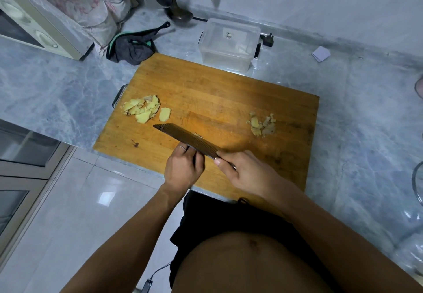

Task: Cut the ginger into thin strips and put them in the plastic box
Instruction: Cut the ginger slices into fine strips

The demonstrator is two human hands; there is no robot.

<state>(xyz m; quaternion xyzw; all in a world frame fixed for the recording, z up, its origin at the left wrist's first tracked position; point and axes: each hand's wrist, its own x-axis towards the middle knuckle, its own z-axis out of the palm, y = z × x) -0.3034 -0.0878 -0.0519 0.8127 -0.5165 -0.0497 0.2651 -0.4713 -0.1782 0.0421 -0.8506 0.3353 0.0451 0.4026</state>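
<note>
A pile of pale yellow ginger slices (pixel 142 109) lies on the left part of the wooden cutting board (pixel 217 91). Brownish ginger scraps (pixel 262 125) lie on its right part. My right hand (pixel 242 172) grips the handle of a dark ribbed cleaver (pixel 186 137), whose blade slants across the board's near middle. My left hand (pixel 184 166) is curled against the near side of the blade; a bit of ginger (pixel 198 135) shows just beyond the blade, and what the fingers hold is hidden. The clear plastic box (pixel 226 45) stands open behind the board.
A dark cloth with a green edge (pixel 132 46) lies at the board's far left corner. A ladle (pixel 176 6) and a bag (pixel 91 2) stand at the back. A plug (pixel 268 39) and a folded paper (pixel 321 53) lie right of the box. The counter edge runs under my wrists.
</note>
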